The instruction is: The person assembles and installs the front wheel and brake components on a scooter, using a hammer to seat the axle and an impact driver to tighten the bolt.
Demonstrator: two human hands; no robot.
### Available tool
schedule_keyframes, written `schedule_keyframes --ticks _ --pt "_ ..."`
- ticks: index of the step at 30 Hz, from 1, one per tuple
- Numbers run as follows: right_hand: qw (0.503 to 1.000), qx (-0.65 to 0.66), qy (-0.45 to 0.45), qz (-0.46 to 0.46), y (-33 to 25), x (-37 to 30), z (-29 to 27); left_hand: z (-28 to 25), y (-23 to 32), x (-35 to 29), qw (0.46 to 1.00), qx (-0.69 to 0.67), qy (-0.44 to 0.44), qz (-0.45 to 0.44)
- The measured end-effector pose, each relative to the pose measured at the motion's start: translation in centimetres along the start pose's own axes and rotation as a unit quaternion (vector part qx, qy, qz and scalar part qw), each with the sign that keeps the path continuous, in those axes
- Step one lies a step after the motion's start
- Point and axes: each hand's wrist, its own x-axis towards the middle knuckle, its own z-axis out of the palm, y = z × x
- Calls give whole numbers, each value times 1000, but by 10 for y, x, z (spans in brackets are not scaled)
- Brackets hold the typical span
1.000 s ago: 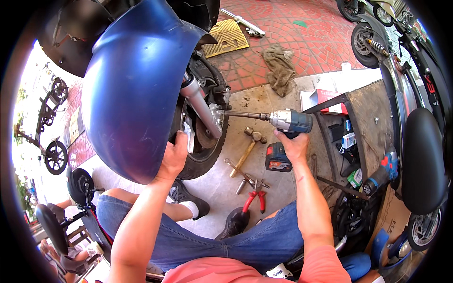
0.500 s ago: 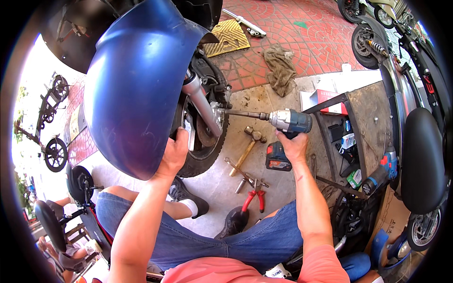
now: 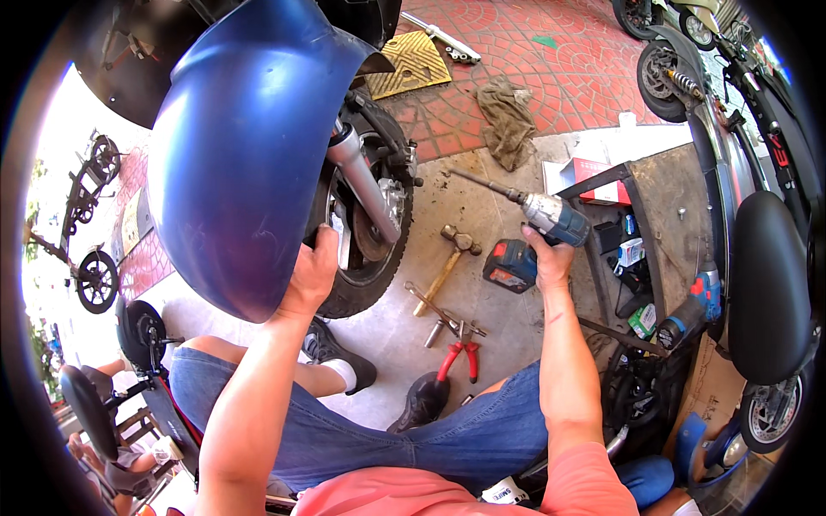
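My right hand [image 3: 552, 260] is wrapped round the grip of a cordless impact wrench [image 3: 564, 222] with a battery pack at its base. A long socket extension [image 3: 483, 182] sticks out of its nose; the tip points up-left, apart from the wheel. My left hand [image 3: 313, 268] is at the lower edge of a glossy blue front fender [image 3: 241, 163], beside the wheel. Its thumb points upward and its other fingers are hidden. To the right of the fender are a silver fork leg [image 3: 366, 189] and the black tire [image 3: 374, 288].
On the floor lie a hammer [image 3: 447, 267], red-handled pliers [image 3: 460, 348] and a combination wrench [image 3: 430, 301]. A rag [image 3: 506, 120] lies farther off. At right stands a metal-framed bench [image 3: 667, 215] with boxes inside and a second power tool [image 3: 693, 310] next to it. Parked scooters line the right side.
My right hand has drawn the impact wrench back to the right and tilted it, so its socket extension has come away from the wheel hub. The left hand stays by the fender.
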Motion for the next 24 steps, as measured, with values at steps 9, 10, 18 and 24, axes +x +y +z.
schedule_keyframes --ticks 9,10,18,24 --pt "995 14 99 -25 7 5 -13 5 0 0 995 -59 -8 -78" --pt "994 22 109 -11 6 3 -17 5 0 -1 996 -49 -4 -69" --pt "979 75 185 26 2 -29 -52 -8 11 14 997 -71 18 -30" --pt "970 38 230 75 20 -36 -68 -8 16 17 998 -40 32 -49"
